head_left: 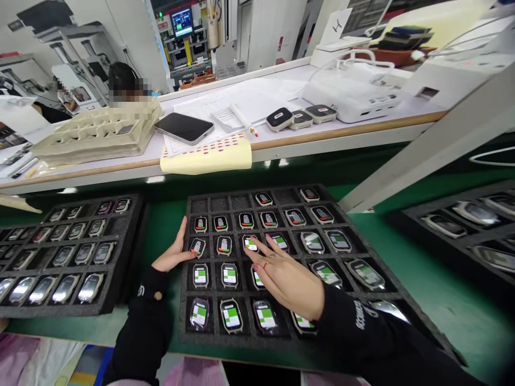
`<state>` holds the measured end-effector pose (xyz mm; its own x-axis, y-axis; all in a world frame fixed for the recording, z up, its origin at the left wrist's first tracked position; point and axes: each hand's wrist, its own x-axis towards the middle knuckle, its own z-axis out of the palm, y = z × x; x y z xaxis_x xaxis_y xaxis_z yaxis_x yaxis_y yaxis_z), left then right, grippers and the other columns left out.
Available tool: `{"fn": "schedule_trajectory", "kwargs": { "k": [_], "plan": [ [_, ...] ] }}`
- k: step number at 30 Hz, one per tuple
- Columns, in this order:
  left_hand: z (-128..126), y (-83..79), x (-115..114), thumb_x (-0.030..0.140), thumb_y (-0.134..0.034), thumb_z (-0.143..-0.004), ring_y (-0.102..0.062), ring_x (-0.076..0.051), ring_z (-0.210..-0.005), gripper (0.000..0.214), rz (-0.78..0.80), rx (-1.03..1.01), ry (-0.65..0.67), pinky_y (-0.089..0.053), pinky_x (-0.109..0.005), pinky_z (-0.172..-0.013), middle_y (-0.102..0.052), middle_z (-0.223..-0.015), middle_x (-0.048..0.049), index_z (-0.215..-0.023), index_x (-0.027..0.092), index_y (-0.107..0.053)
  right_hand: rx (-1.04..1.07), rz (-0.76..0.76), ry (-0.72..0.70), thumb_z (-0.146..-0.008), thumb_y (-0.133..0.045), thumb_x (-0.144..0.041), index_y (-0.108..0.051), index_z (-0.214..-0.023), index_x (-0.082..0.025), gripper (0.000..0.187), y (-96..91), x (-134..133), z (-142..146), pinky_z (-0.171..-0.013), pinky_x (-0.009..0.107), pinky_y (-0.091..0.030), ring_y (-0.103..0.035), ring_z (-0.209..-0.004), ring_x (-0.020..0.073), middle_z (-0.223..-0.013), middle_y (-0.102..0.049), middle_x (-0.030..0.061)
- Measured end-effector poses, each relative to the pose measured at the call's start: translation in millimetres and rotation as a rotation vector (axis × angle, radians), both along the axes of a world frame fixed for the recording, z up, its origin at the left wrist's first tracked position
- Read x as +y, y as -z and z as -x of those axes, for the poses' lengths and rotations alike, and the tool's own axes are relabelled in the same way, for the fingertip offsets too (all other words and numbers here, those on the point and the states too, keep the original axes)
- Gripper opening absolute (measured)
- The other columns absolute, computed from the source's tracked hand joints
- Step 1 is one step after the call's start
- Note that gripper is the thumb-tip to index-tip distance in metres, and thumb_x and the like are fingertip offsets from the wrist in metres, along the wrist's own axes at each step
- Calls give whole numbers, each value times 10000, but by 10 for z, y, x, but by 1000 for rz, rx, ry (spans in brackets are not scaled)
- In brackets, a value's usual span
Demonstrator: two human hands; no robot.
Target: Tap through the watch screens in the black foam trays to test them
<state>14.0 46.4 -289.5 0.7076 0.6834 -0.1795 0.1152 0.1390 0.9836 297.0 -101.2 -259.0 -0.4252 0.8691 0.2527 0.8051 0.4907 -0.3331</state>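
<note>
A dark grey foam tray (pixel 219 202) lies in front of me, its compartments holding several square smartwatches with lit screens. My left hand (pixel 177 250) is at the tray's left edge, fingers stretched along the outside. Its thumb reaches over the rim onto a tilted smartwatch (pixel 197 247). Palm down over the middle of the tray, my right hand (pixel 284 276) has its fingers spread. A fingertip rests at the screen of another smartwatch (pixel 250 244). The right hand and forearm hide part of the lower right compartments. Front-row screens, such as this smartwatch (pixel 231 315), show green and white blocks.
Another foam tray (pixel 115 292) of watches stands left, and a third tray (pixel 422 212) is at the right. The shelf above bears a phone (pixel 185 127), a pulp tray (pixel 92 145), papers, small dark-topped devices (pixel 279 119) and a white box (pixel 354 96). A slanted post (pixel 406 145) stands right.
</note>
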Motion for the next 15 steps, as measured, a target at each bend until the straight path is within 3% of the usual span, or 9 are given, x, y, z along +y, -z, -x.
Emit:
{"fn": "schedule_trajectory", "kwargs": {
  "k": [5, 9, 15],
  "plan": [
    [-11, 6, -8, 276, -712, -795, -91, -244, -1487, 1101, -9, 1, -14, -130, -399, -1217, -32, -1623, 9, -1503, 349, 127, 29, 23, -66, -1014, -261, -159, -535, -1333, 13, 454, -34, 129, 216, -1130, 604, -315, -393, -1346, 333, -1276, -598, 199],
    [-24, 24, -12, 319, -723, -797, -127, -250, -1482, 1110, -50, 26, -11, -136, -413, -1217, -81, -1621, -9, -1504, 339, 132, 20, 19, -95, -1006, -266, -149, -498, -1347, 51, 458, 79, 213, 356, -1139, 595, -300, -340, -1374, 338, -1330, -554, 207],
    [-24, 73, -16, 327, -726, -793, -130, -261, -1481, 1143, -93, 55, -34, -150, -421, -1215, -78, -1622, -31, -1497, 322, 175, 56, 16, -59, -1004, -277, -148, -502, -1364, -8, 446, 174, 253, 315, -1143, 597, -283, -329, -1385, 306, -1309, -578, 184]
  ]
}}
